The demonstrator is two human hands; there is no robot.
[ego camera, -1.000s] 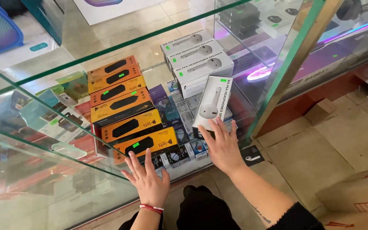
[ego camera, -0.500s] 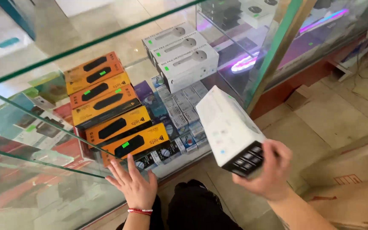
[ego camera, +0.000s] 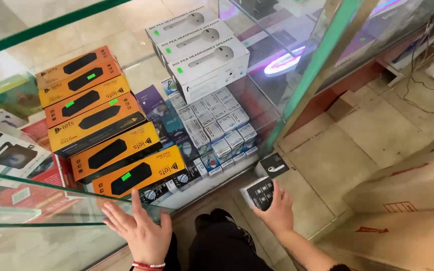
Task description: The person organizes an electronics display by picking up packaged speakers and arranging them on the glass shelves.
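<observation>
- Glass display case (ego camera: 36, 200) with green-edged shelves serves as the landmark; beige floor tiles (ego camera: 337, 150) lie to its right.
- Right hand (ego camera: 277, 213): fingers clamped on a white-and-black box (ego camera: 259, 193), held low in front of the case, near its open lower shelf.
- Left hand (ego camera: 144, 233): fingers spread apart, palm down at the case's front glass edge; red bracelet (ego camera: 149, 265) on the wrist.
- Inside the case: orange boxes (ego camera: 106, 125) stacked at left, white headphone boxes (ego camera: 202, 50) at rear, small white boxes (ego camera: 217, 125) between.
- Cardboard cartons (ego camera: 408, 200) sit on the floor, right of the case.
</observation>
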